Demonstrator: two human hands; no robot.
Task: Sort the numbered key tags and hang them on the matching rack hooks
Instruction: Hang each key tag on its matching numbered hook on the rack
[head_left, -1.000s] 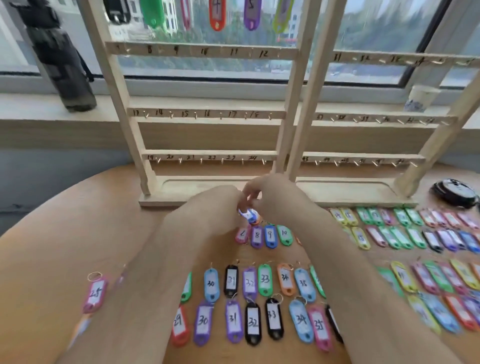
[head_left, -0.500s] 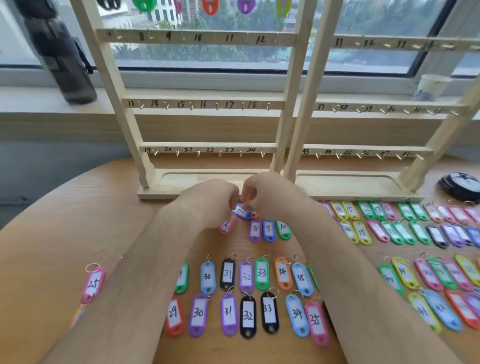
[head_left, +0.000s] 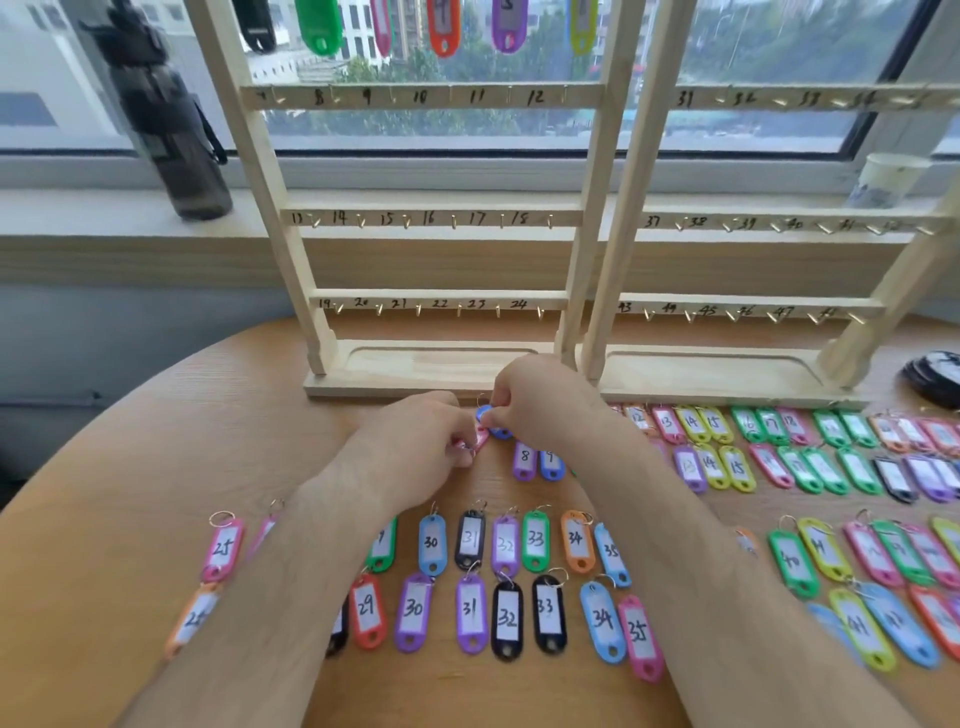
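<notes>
Fingertips (head_left: 500, 415) of the right hand (head_left: 540, 405) are pinching a small blue key tag (head_left: 485, 415) just in front of the left rack (head_left: 441, 376), near the far edge of the table (head_left: 156, 467), while the left hand (head_left: 415, 449) is curling its fingers round a pink tag (head_left: 479, 439) and its wire ring right beside the blue one; I am not making out either number. I am looking down on a round top of pale, fine-grained wood, standing against a grey wall under a wide window (head_left: 753, 62) with buildings and trees showing beyond. That rack and the right rack (head_left: 701, 379), both of bare light timber, are standing side by side along the far edge, their rails carrying handwritten numbers and small brass hooks (head_left: 454, 222). Glossy oval plastic hung tags (head_left: 318, 26) are dangling at the top of the left rack, and loose tags (head_left: 535, 540) with white paper labels and thin metal rings are lying in rows across the near and right parts of the table. Each rack's base is showing a shallow recessed tray. On the windowsill (head_left: 78, 208) a dark bottle (head_left: 171, 130) is standing at the left and a pale cup (head_left: 891, 176) at the right; I am not able to tell what either is holding. A dark round thing (head_left: 935, 379) is sitting at the right edge
</notes>
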